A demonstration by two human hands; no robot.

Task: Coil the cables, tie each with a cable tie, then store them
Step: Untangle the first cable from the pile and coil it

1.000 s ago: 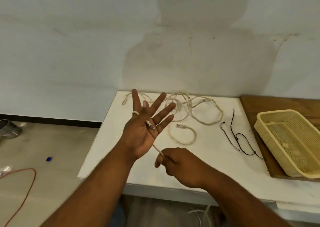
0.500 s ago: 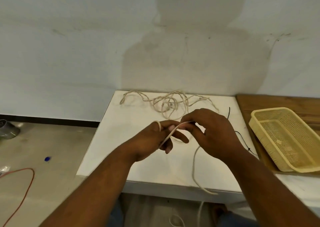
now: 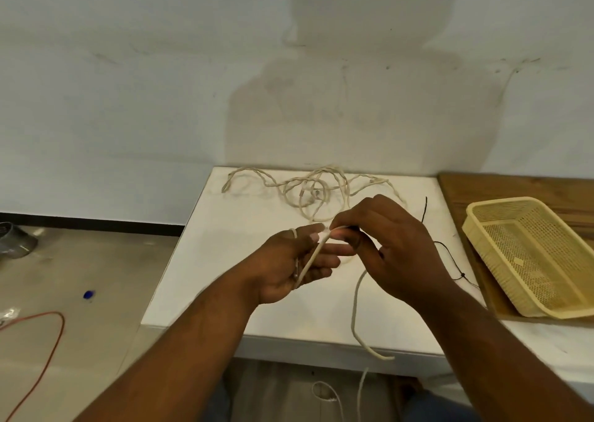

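Note:
A cream cable (image 3: 356, 306) runs from my hands down over the white table's (image 3: 231, 248) front edge. My left hand (image 3: 289, 267) holds it, with the strand lying across the palm and looped over the fingers. My right hand (image 3: 385, 244) pinches the same cable at my left fingertips. A tangle of cream cable (image 3: 308, 190) lies at the table's back. Thin black cable ties (image 3: 450, 254) lie to the right of my right hand. The yellow mesh basket (image 3: 527, 254) stands empty at the right.
The basket rests on a wooden board (image 3: 514, 190) beside the white table. A wall rises right behind the table. On the floor at left lie an orange cord (image 3: 48, 341), a small blue object (image 3: 89, 294) and a grey metal object (image 3: 13, 241).
My right hand rose from the front edge up to my left fingertips, carrying the cable. My left hand's spread fingers curled round the strand. The last half second shows little motion.

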